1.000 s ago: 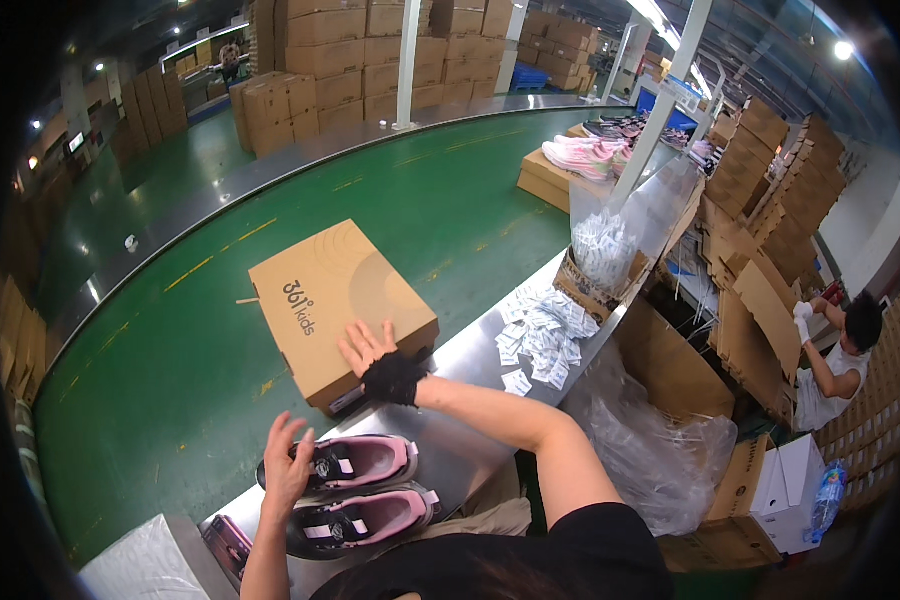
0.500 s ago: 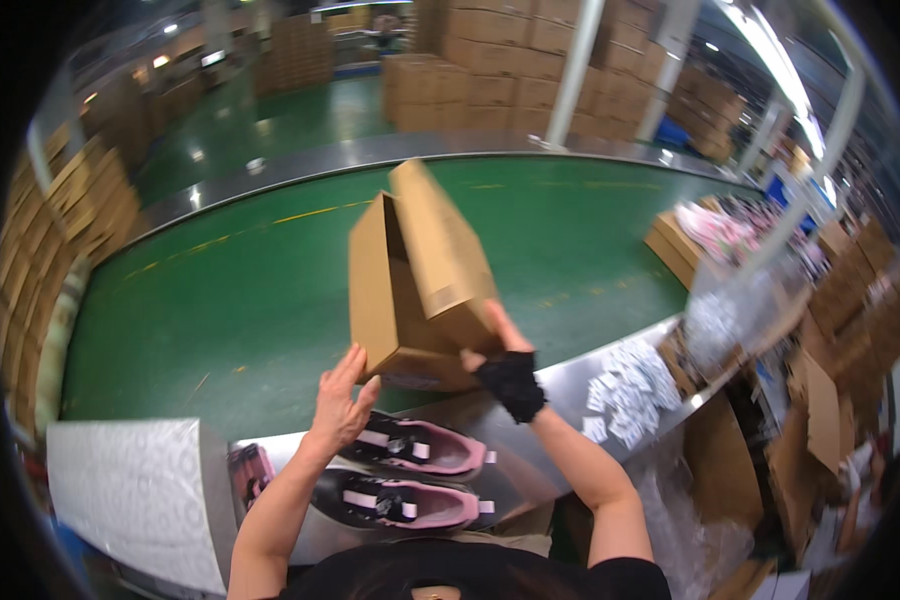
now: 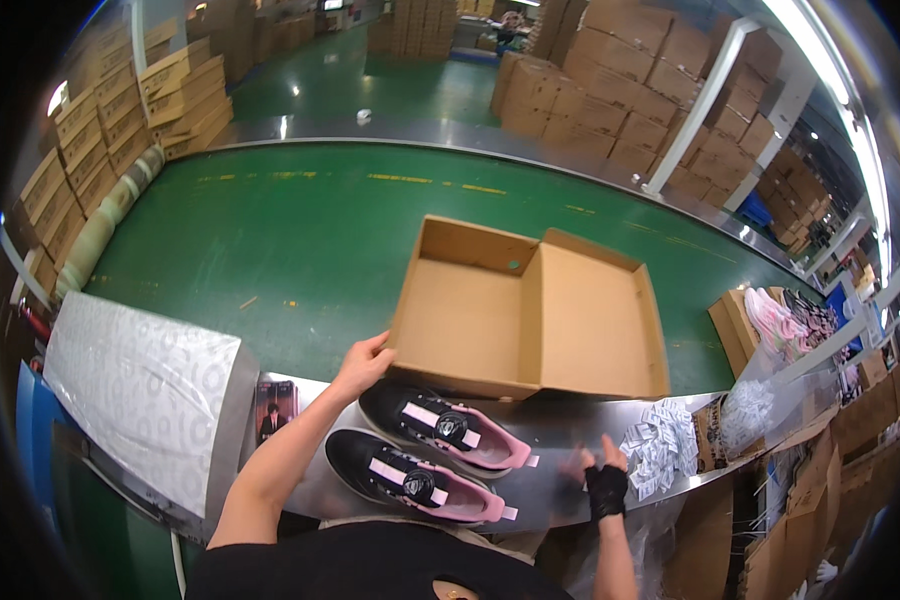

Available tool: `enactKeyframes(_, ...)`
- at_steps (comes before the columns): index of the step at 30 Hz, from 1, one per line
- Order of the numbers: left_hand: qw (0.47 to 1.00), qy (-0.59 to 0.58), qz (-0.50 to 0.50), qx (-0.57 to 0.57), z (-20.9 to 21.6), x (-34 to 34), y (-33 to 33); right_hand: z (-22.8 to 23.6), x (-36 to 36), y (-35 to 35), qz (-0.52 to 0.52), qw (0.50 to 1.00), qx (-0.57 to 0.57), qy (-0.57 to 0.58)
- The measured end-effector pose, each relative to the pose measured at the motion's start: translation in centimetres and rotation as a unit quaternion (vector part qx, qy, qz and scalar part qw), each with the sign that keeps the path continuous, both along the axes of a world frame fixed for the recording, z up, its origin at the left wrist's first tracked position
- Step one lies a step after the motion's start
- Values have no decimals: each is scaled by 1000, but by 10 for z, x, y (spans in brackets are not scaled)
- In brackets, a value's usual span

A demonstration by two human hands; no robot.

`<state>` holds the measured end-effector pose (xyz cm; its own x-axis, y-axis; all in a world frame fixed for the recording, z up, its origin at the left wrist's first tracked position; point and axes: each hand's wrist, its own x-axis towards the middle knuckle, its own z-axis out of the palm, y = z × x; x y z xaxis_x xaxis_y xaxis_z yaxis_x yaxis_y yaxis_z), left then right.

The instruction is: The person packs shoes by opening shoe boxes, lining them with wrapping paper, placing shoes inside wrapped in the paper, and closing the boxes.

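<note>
Swung open since the earlier frame, the tan rectangular cardboard shoebox lies on the green conveyor belt, its hollow now accessible, long axis running away from the person. The left hand touches its near-left corner (whether the fingers grip, I cannot tell), while the blurred right hand seems spread and empty. Black-and-pink fabric sneakers point leftward, lengthwise along the shiny metal ledge.

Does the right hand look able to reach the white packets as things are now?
Probably yes: the right hand is close beside the white packets on the metal ledge, and nothing visible stands between them.
</note>
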<state>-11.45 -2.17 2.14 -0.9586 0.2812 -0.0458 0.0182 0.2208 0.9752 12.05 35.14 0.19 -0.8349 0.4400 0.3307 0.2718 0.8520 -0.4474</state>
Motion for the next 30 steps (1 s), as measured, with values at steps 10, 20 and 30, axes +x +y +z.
enactKeyframes(10,992,-42,40,114,24,26,-14,-25,22,-27,36,999,-25,7)
enactKeyframes(20,893,169,401,-116,54,93,-284,67,-62,-52,-31,937,-266,223)
enactKeyframes(30,806,-58,299,-508,58,141,-312,55,-163,-104,276,947,-155,48)
